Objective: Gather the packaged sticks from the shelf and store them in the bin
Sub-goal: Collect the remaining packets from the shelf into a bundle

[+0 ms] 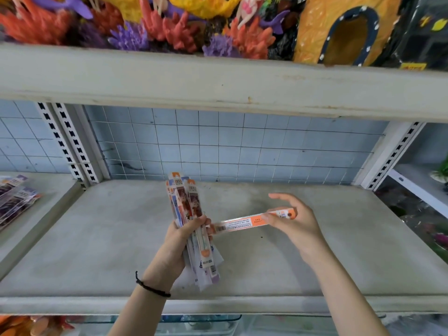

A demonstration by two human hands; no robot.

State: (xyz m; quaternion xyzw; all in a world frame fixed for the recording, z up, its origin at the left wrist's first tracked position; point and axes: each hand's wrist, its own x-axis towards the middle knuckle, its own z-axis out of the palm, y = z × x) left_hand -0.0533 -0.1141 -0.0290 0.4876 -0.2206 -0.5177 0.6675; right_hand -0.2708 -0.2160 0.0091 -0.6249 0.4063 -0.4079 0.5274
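Note:
My left hand grips an upright bundle of several packaged sticks, long narrow packets with orange and white printing, above the middle of the grey shelf. My right hand pinches one more packaged stick by its right end and holds it level. That packet's left end touches the bundle at my left thumb. No bin can be made out for certain.
More flat packets lie on the neighbouring shelf at the left. Coloured coral ornaments and an orange aquarium cave fill the shelf above. A wire grid backs the shelf. Clear plastic containers sit below the front edge.

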